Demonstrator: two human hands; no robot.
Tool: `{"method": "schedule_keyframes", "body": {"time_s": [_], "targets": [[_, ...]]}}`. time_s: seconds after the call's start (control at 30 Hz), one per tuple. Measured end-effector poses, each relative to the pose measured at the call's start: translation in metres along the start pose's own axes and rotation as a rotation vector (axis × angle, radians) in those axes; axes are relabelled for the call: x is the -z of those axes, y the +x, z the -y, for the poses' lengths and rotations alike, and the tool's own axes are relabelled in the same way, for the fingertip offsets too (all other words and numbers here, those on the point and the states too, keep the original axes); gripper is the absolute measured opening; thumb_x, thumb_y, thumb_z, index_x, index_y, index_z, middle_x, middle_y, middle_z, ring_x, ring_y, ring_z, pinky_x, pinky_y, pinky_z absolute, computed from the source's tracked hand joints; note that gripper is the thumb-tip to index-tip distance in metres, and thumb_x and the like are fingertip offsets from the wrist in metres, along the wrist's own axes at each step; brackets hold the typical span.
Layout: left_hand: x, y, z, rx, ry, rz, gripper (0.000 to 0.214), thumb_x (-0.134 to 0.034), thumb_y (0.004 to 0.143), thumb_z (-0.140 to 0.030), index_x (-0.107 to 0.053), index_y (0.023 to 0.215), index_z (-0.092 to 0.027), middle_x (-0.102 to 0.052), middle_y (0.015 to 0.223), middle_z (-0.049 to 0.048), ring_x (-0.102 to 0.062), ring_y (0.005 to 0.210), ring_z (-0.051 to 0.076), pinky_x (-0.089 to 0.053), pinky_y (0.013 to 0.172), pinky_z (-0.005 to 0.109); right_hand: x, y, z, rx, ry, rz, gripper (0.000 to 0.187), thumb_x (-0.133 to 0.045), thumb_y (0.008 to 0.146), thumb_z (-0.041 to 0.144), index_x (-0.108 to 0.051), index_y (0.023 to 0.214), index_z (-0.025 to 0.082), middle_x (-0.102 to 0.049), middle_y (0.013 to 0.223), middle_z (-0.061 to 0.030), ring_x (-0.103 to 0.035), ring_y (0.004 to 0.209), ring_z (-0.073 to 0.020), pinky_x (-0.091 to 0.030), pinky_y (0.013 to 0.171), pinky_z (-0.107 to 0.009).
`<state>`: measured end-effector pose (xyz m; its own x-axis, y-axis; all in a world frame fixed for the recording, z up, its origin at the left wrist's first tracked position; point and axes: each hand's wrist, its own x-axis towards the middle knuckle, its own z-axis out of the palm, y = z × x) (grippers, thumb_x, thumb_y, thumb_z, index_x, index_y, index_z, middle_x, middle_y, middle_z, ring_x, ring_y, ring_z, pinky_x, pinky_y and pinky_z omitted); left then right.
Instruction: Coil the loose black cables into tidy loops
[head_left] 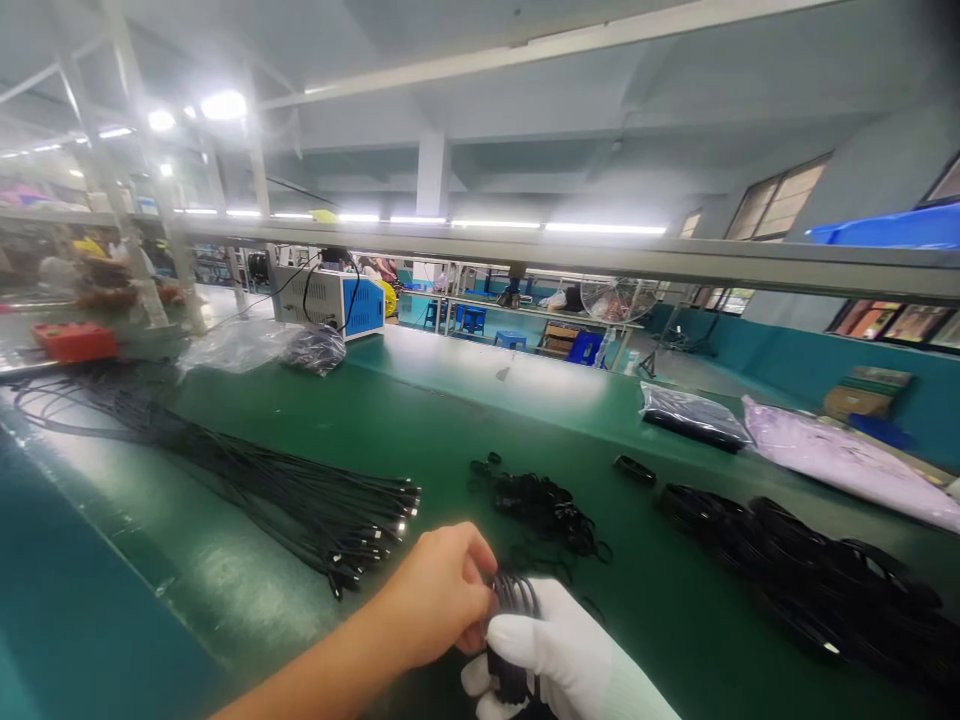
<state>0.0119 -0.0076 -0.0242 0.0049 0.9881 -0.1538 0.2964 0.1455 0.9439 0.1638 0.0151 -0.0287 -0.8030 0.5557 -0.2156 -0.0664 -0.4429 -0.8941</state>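
Note:
A coiled black cable (513, 598) is bunched at the lower middle of the head view. My right hand (562, 640), in a white glove, grips it with the thumb across its near side. From the left, my bare left hand (453, 588) pinches the coil's edge with curled fingers; the exact fingertip contact is partly hidden. Just beyond both hands lies a loose pile of small black ties or rings (546, 508). To the left, a long bundle of straight black cables (285, 480) fans out, its metal-tipped plugs pointing toward my hands.
On the green table (442, 400), several coiled black cables (817, 570) are heaped at right. Behind them lie a bagged black item (694, 415) and a pale pink bag (840, 450). A blue-and-grey machine (330, 295) and clear plastic bags (262, 345) stand at back left; a shelf beam (487, 240) crosses above.

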Motion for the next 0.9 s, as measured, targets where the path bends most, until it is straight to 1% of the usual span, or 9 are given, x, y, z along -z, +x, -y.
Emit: {"method": "schedule_keyframes", "body": {"time_s": [0.1, 0.2, 0.3, 0.37, 0.43, 0.5, 0.6, 0.77, 0.9], "targets": [[-0.004, -0.001, 0.001, 0.039, -0.006, -0.006, 0.025, -0.049, 0.06, -0.009, -0.051, 0.083, -0.019, -0.052, 0.052, -0.0088, -0.052, 0.037, 0.011, -0.036, 0.034, 0.019, 0.001, 0.001, -0.002, -0.02, -0.026, -0.009, 0.04, -0.079, 0.065, 0.038, -0.064, 0.087, 0.007, -0.06, 0.083, -0.0093, -0.063, 0.07, -0.0211, -0.053, 0.057, -0.029], [-0.006, 0.0, 0.003, 0.034, 0.143, -0.046, 0.024, -0.052, 0.061, -0.012, -0.051, 0.083, -0.021, -0.052, 0.058, -0.0079, -0.05, 0.038, 0.01, -0.032, 0.035, 0.019, 0.001, 0.002, -0.005, -0.059, -0.058, 0.014, 0.044, -0.079, 0.063, 0.043, -0.063, 0.085, 0.008, -0.061, 0.072, -0.0074, -0.063, 0.063, -0.0183, -0.051, 0.053, -0.024], [-0.004, 0.0, 0.0, -0.013, 0.319, -0.064, 0.02, -0.055, 0.059, -0.013, -0.054, 0.077, -0.021, -0.053, 0.057, -0.0061, -0.05, 0.048, 0.012, -0.028, 0.042, 0.02, 0.001, 0.005, -0.006, -0.099, -0.099, -0.003, 0.051, -0.078, 0.059, 0.048, -0.061, 0.087, 0.009, -0.061, 0.063, -0.0061, -0.06, 0.056, -0.0152, -0.048, 0.049, -0.021], [-0.002, 0.0, -0.003, -0.05, 0.365, -0.097, 0.018, -0.056, 0.058, -0.013, -0.056, 0.074, -0.021, -0.053, 0.059, -0.0048, -0.049, 0.056, 0.013, -0.027, 0.047, 0.022, 0.001, 0.005, -0.006, -0.112, -0.108, -0.047, 0.047, -0.077, 0.056, 0.046, -0.061, 0.081, 0.009, -0.06, 0.068, -0.0062, -0.058, 0.056, -0.0151, -0.045, 0.045, -0.02], [-0.002, -0.001, -0.004, -0.116, 0.371, -0.133, 0.016, -0.056, 0.059, -0.011, -0.057, 0.072, -0.021, -0.054, 0.063, -0.0041, -0.047, 0.06, 0.013, -0.027, 0.051, 0.022, 0.0, 0.004, -0.006, -0.112, -0.116, -0.085, 0.037, -0.073, 0.059, 0.039, -0.061, 0.077, 0.01, -0.06, 0.072, -0.007, -0.057, 0.055, -0.0141, -0.04, 0.042, -0.019], [-0.004, -0.001, -0.002, -0.193, 0.332, -0.171, 0.013, -0.053, 0.061, -0.009, -0.056, 0.067, -0.02, -0.053, 0.067, -0.0037, -0.047, 0.062, 0.012, -0.029, 0.053, 0.021, 0.0, 0.003, -0.007, -0.109, -0.106, -0.09, 0.03, -0.067, 0.063, 0.032, -0.06, 0.081, 0.009, -0.061, 0.074, -0.0076, -0.056, 0.054, -0.0129, -0.037, 0.043, -0.019], [-0.004, 0.001, 0.005, -0.247, 0.271, -0.201, 0.014, -0.049, 0.061, -0.006, -0.055, 0.062, -0.018, -0.053, 0.068, -0.003, -0.048, 0.062, 0.011, -0.031, 0.054, 0.021, 0.002, 0.003, -0.01, -0.107, -0.029, -0.064, 0.03, -0.067, 0.067, 0.028, -0.057, 0.09, 0.01, -0.061, 0.075, -0.0068, -0.059, 0.058, -0.015, -0.039, 0.046, -0.019], [-0.001, -0.007, 0.007, -0.242, 0.263, -0.167, 0.023, -0.053, 0.067, -0.009, -0.06, 0.086, -0.02, -0.058, 0.082, -0.002, -0.052, 0.074, 0.014, -0.037, 0.065, 0.023, 0.012, 0.01, -0.02, 0.017, 0.283, -0.039, 0.029, -0.07, 0.078, 0.031, -0.054, 0.092, 0.012, -0.056, 0.075, -0.0039, -0.058, 0.065, -0.0152, -0.038, 0.051, -0.021], [-0.01, -0.021, 0.008, -0.277, 0.435, -0.019, 0.015, -0.067, 0.061, -0.011, -0.057, 0.07, -0.018, -0.061, 0.086, 0.0012, -0.05, 0.085, 0.02, -0.036, 0.076, 0.03, 0.014, 0.011, -0.022, 0.137, 0.353, -0.078, 0.021, -0.067, 0.084, 0.029, -0.058, 0.09, 0.011, -0.058, 0.079, -0.0053, -0.058, 0.071, -0.0159, -0.047, 0.059, -0.026]]}}
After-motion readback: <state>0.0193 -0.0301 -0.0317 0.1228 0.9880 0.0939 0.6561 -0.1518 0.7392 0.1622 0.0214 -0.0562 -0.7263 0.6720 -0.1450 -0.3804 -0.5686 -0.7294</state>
